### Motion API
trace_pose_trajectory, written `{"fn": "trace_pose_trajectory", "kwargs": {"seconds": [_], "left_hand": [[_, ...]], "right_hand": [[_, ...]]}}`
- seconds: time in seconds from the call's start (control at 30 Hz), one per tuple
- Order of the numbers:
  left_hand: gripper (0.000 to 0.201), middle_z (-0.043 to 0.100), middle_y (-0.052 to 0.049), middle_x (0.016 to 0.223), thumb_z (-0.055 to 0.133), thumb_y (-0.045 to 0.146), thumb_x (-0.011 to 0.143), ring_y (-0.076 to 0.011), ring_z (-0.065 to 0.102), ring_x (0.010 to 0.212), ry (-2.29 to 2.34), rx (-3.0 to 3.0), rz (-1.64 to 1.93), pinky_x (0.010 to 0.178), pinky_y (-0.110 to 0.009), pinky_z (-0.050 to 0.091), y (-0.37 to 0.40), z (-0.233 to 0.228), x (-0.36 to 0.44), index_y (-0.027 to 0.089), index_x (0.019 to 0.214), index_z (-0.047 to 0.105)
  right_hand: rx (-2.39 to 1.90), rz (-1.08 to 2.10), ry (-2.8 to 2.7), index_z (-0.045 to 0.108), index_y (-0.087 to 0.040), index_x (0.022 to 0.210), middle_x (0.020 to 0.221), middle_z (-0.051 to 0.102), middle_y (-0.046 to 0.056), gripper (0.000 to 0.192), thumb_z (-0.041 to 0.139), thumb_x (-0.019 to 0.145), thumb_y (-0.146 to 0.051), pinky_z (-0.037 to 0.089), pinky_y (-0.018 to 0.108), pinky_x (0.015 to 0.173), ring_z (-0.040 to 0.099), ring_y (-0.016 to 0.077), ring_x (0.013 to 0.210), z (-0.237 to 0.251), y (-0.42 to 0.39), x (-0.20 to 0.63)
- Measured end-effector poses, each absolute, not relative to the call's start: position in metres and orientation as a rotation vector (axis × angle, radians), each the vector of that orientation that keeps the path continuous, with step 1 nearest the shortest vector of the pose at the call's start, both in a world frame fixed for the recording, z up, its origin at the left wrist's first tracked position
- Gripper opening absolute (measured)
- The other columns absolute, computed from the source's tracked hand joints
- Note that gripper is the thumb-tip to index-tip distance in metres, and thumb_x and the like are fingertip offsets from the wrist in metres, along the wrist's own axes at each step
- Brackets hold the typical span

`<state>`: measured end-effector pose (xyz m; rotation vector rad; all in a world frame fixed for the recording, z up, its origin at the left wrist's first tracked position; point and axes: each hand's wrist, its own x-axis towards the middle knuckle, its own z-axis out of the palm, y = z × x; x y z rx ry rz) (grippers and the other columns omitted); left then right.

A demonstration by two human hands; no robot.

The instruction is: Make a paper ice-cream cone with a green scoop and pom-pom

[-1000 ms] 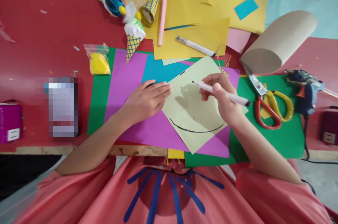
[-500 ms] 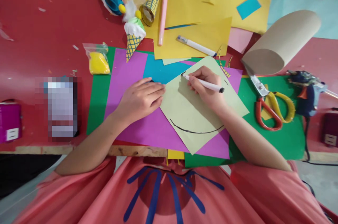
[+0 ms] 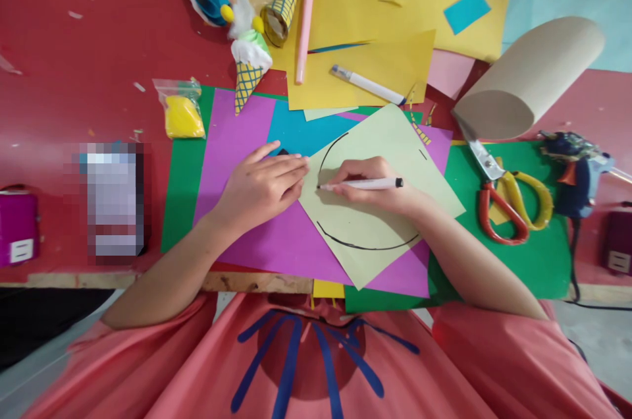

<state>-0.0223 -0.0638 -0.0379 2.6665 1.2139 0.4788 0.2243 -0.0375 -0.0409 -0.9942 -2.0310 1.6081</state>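
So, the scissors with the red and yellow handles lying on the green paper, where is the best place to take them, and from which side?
Probably at the handle loops of the scissors: take them from above on the side near the table edge. The loops lie flat and open on the green paper, while the metal blades point away toward the cardboard roll, so the hand stays clear of them.
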Motion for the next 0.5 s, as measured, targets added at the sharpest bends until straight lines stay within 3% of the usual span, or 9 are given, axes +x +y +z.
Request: {"fn": "trace_pose_trajectory", "kwargs": {"seconds": [0.2,0.5], "left_hand": [[0.026,0.074,-0.004,0.114,0.053,0.015,0.091,-0.0202,0.072,0.105,1.216,2.640,0.477,0.109,-0.047,0.048,-0.0635,-0.0379,-0.0219,0.020,0.108,0.072],[0.026,0.074,-0.005,0.114,0.052,0.015,0.092,-0.0195,0.071,0.106,1.196,2.687,0.491,0.109,-0.046,0.049,-0.0637,-0.0371,-0.0218,0.018,0.109,0.071]], "right_hand": [[-0.693,1.936,-2.065,0.072,-0.012,0.085,0.078,0.071,0.003,0.017,0.065,0.087,-0.028,0.046,0.020,0.064,0.061,0.0094,0.068,-0.0342,-0.0382,0.2226],[-0.576,1.985,-2.060,0.072,-0.013,0.082,0.075,0.069,0.000,0.013,0.065,0.086,-0.024,0.046,0.018,0.066,0.059,0.0073,0.067,-0.0338,-0.0376,0.2212]]}}
